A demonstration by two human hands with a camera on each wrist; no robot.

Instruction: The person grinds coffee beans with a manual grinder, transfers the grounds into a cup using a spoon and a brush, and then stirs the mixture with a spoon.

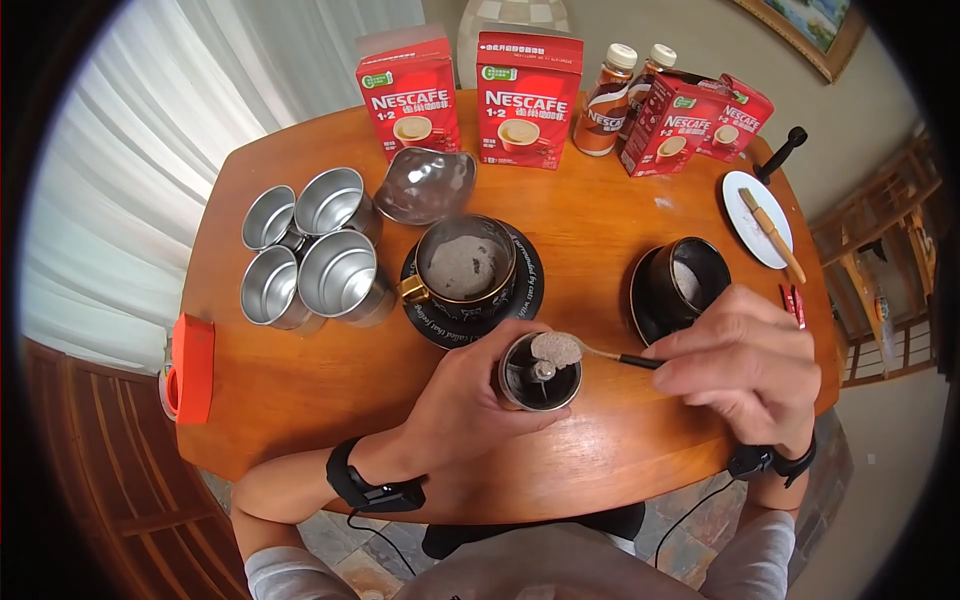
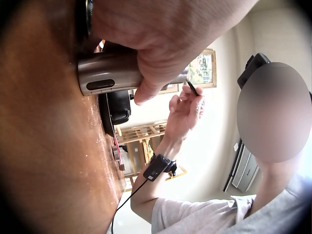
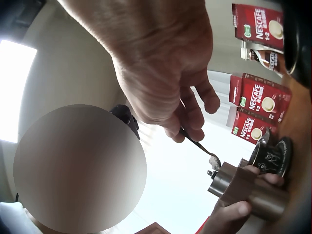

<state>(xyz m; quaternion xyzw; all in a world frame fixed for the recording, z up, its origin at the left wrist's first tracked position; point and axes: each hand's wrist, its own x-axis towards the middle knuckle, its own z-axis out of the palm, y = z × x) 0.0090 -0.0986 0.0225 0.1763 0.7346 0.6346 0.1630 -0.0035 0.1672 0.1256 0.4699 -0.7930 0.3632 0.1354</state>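
Note:
My left hand grips a metal hand coffee grinder round its body, its lidless top facing up and a central shaft showing inside. Between thumb and fingers, my right hand pinches a spoon by its black handle. The spoon's bowl carries a heap of grey-brown powder right over the grinder's mouth. Beyond the left hand, a black cup with a gold handle has similar powder in it and sits on a black lettered saucer. Near the right hand, another black cup contains whitish powder.
Several steel mugs cluster at the left beside a glass bowl. Red Nescafe boxes and bottles line the back. A white plate with a brush lies at the right. An orange object stands on the left edge.

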